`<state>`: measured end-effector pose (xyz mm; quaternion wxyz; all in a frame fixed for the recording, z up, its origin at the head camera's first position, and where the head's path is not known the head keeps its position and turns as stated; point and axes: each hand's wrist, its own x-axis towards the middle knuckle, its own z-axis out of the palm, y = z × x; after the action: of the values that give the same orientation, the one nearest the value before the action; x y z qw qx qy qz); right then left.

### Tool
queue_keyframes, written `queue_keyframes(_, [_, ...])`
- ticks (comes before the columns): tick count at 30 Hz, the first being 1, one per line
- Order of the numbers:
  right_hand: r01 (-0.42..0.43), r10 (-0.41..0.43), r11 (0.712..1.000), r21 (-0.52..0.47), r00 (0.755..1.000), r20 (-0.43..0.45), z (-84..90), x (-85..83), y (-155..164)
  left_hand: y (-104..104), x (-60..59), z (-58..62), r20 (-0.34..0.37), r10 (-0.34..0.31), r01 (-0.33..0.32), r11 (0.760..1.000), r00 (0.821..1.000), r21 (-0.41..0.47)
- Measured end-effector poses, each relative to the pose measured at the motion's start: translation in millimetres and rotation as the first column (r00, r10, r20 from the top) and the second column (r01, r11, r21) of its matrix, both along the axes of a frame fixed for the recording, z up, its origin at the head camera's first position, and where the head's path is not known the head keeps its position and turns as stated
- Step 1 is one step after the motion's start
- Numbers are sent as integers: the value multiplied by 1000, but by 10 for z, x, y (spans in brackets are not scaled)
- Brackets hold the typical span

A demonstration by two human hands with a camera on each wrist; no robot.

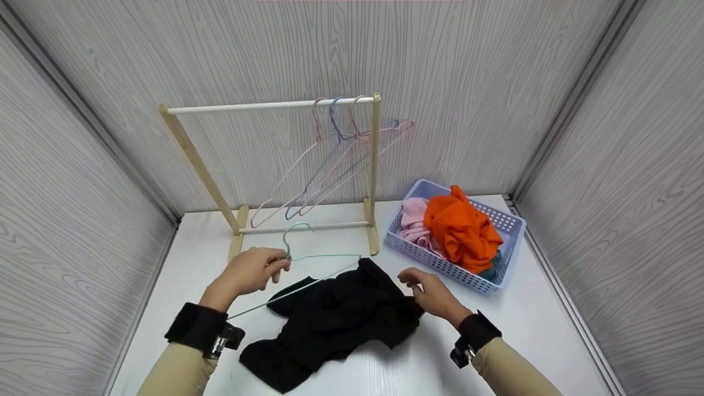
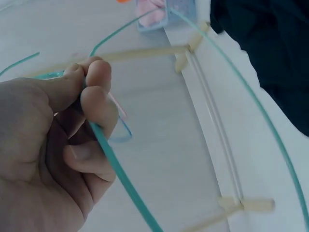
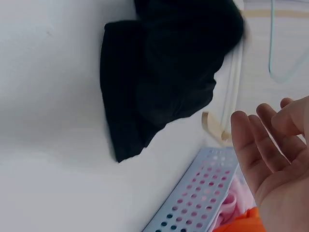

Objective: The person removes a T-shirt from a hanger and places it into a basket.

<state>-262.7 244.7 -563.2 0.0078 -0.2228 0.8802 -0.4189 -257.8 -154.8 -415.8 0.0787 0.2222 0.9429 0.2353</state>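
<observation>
My left hand (image 1: pixel 250 271) pinches a thin green wire hanger (image 1: pixel 308 256) near its hook, just in front of the wooden rack; in the left wrist view the fingers (image 2: pixel 94 96) curl round the green wire (image 2: pixel 120 181). One end of the hanger reaches into a crumpled black garment (image 1: pixel 335 319) lying on the white table (image 1: pixel 550 324). My right hand (image 1: pixel 432 291) hovers with relaxed fingers over the garment's right edge, holding nothing; the right wrist view shows its open palm (image 3: pixel 270 159) beside the black cloth (image 3: pixel 169 72).
A wooden clothes rack (image 1: pixel 374 170) stands at the back with several pastel hangers (image 1: pixel 335 154) on its white rail. A lilac basket (image 1: pixel 509 225) at the right holds orange (image 1: pixel 462 228) and pink clothes (image 1: pixel 412 220). Grey panel walls close in three sides.
</observation>
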Motion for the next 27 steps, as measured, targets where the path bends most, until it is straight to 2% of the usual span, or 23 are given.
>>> queue_keyframes(2, [32,-32,999,-4,999,35,-5,6,76,-178,24,-12,9,17,-17,1000,1000,-22])
queue_keyframes(6, [44,-41,999,-24,994,101,2,27,171,-521,30,3,37,62,-59,996,997,-71])
queue_keyframes(13, [50,-46,998,-25,987,153,8,38,207,-1012,-55,144,124,146,-137,988,981,-77])
queue_keyframes(18, [41,-35,999,-35,986,161,-5,54,229,-1211,-174,314,185,180,-168,983,966,-77])
queue_keyframes(21, [35,-30,999,-28,986,166,-26,67,262,-1301,-231,443,196,201,-178,976,960,-127])
queue_keyframes(24, [48,-43,999,-22,984,173,-51,81,304,-1318,-314,579,161,231,-207,967,960,-150])
queue_keyframes(27, [57,-51,998,-26,980,194,-61,94,333,-1232,-430,711,82,268,-255,956,960,-145])
